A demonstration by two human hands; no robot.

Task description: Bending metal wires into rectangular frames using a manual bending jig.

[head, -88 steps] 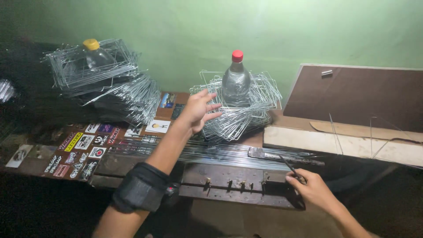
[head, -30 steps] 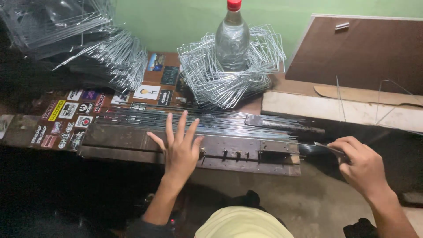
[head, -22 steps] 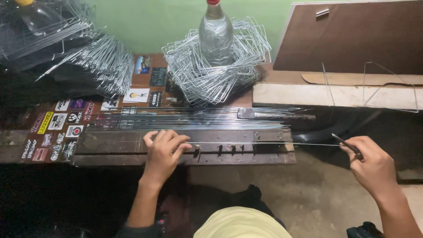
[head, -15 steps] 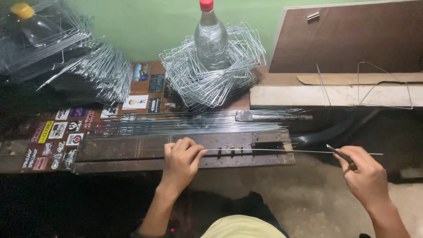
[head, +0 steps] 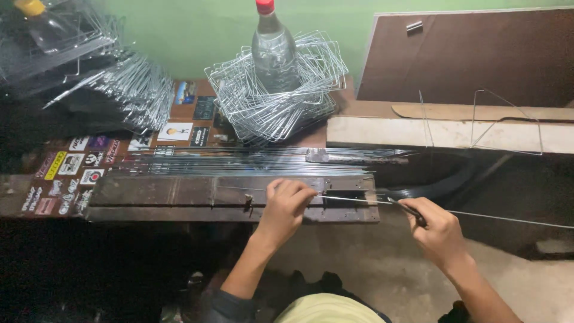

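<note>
Left hand (head: 287, 203) pinching straight wire (head: 359, 201) on metal jig (head: 179, 197), right hand (head: 439, 230) clamped on tool handle (head: 406, 209), bottle (head: 273, 48) amid bent wire frames (head: 311, 90) behind.

Shiny thin metal wire (head: 359, 200) – dull, rusty steel jig (head: 179, 197) – rough unpainted wooden plank (head: 418, 133).

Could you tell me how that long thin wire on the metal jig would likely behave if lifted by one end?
The wire looks very thin and long, so it would probably sag and whip. It seems light, likely slippery bare metal.
</note>
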